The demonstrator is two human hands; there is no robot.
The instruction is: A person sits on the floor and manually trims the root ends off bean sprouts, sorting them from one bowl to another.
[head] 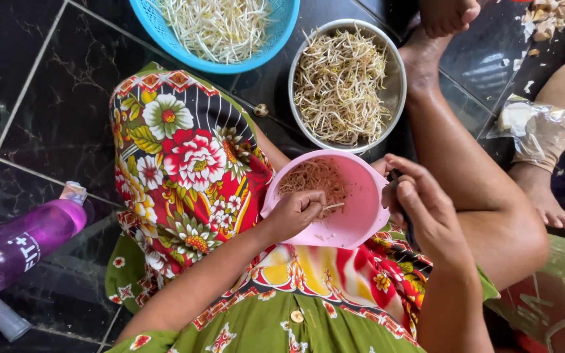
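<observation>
- Our left hand (293, 212) reaches into the pink bowl (354, 216), fingers pinched on a single pale sprout (333, 206) above the bowl's bare side.
- A heap of brownish trimmings (315, 180) lies in the far part of that bowl, which rests on our lap against the flowered cloth (191, 163).
- Our right hand (423, 209) is at the bowl's right rim, curled around a dark, thin thing (405, 216) that we cannot make out.
- Beyond the bowl, on the dark tiled floor (40, 98), stands a metal bowl (397, 85) of sprouts, just beside a blue basket (165, 33) holding whiter ones.
- A purple bottle (21, 245) lies on the floor to our left.
</observation>
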